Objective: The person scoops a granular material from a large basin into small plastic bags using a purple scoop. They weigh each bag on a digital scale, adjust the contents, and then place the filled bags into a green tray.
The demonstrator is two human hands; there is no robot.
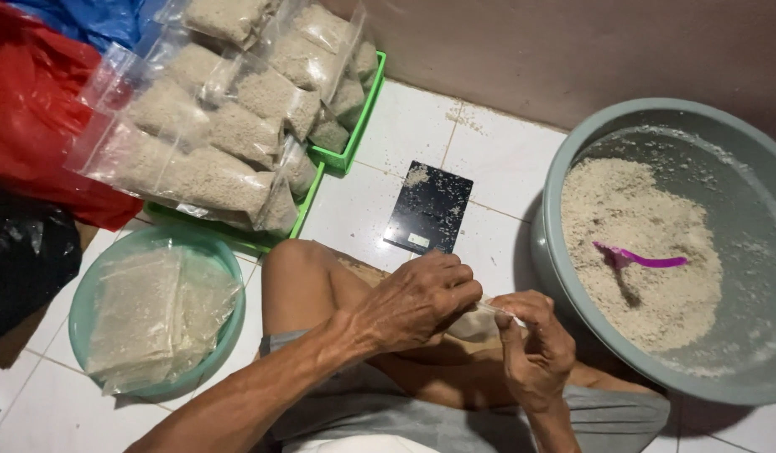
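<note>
Both of your hands meet just above your bent knee, pinching the top of a small clear bag (480, 321) of pale grain. Your left hand (417, 300) is curled over the bag from the left, fingers closed on its upper edge; your right hand (535, 352) comes up from below, thumb and fingertips pressed shut on the same edge — the bag sits between the two, mostly hidden. Just left of your leg, a green bowl (86, 294) holds a stack of empty clear bags (157, 315). Right of your hands, a big grey basin (564, 168) holds a heap of grain (631, 252) with a purple scoop (640, 259) lying on it. Beyond your knee, a black scale (428, 208) rests on the white tiled floor (505, 159) — dusted with grains. Farther left, filled bags (229, 126) are piled in green trays (348, 143).
</note>
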